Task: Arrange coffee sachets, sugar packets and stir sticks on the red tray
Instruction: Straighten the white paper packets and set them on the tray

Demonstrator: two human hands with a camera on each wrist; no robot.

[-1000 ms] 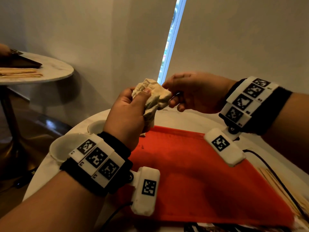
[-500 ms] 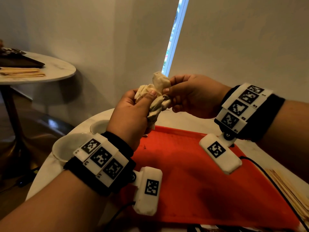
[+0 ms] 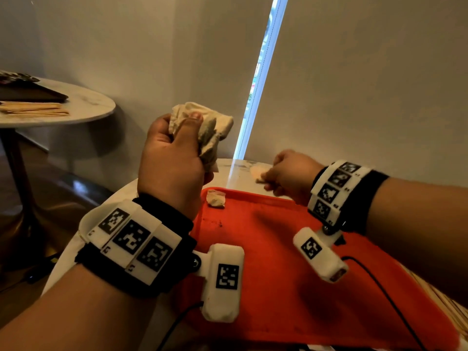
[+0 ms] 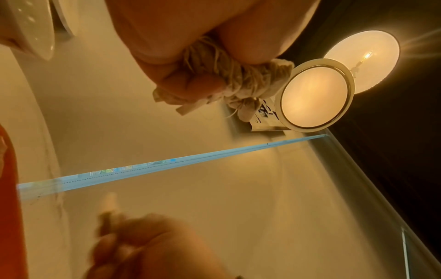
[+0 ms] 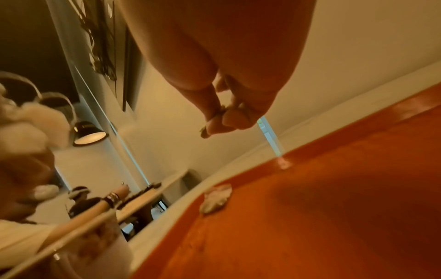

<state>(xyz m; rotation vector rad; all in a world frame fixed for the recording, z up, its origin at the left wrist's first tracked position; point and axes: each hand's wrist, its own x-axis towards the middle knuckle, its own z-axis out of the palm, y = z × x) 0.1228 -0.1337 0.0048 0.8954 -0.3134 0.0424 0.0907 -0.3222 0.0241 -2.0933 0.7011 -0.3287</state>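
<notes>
We see the left hand (image 3: 174, 160) at centre left of the head view, clenched round a crumpled beige wad (image 3: 210, 130) raised above the red tray (image 3: 291, 287). The right hand (image 3: 291, 176), at centre right over the tray's far rim, pinches a small scrap (image 5: 205, 132). 1 torn piece (image 3: 215, 198) lies in the tray's upper-left corner.

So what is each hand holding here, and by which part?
The left hand grips a bunch of crumpled beige sachets around its middle, thumb pressed across the front. The right hand pinches a small beige scrap at its fingertips; which part cannot be told.
</notes>
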